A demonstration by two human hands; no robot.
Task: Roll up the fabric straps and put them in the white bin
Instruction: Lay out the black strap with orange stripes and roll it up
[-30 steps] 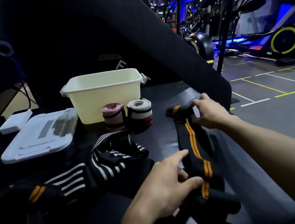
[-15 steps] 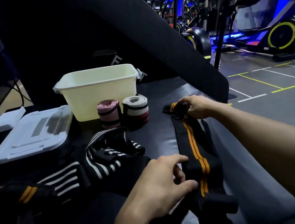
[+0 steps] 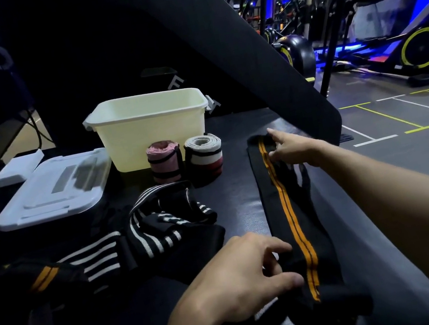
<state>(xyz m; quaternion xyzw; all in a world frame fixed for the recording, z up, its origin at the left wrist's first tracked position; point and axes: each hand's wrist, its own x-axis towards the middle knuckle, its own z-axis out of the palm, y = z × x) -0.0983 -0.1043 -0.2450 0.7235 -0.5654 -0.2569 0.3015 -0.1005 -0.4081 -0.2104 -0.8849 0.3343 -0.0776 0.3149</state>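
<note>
A black strap with an orange stripe [image 3: 287, 206] lies stretched out lengthwise on the dark bench. My right hand [image 3: 295, 149] rests on its far end with fingers spread and straight. My left hand [image 3: 245, 277] pinches the strap's near end between thumb and fingers. The white bin [image 3: 150, 129] stands at the back. Two rolled straps stand in front of it, one pink [image 3: 164, 161] and one white, black and red [image 3: 203, 157]. A heap of loose black straps with white stripes [image 3: 140, 238] lies to the left.
The bin's clear lid [image 3: 51, 188] lies at the left, with a white box [image 3: 18, 169] behind it. A slanted black pad [image 3: 259, 48] rises behind the bench. The bench edge runs along the right; gym machines [image 3: 422, 48] stand beyond on the floor.
My right hand has let go of the strap's far end and now lies flat on it with fingers spread. The strap lies straighter and flatter. My left hand stays at the near end.
</note>
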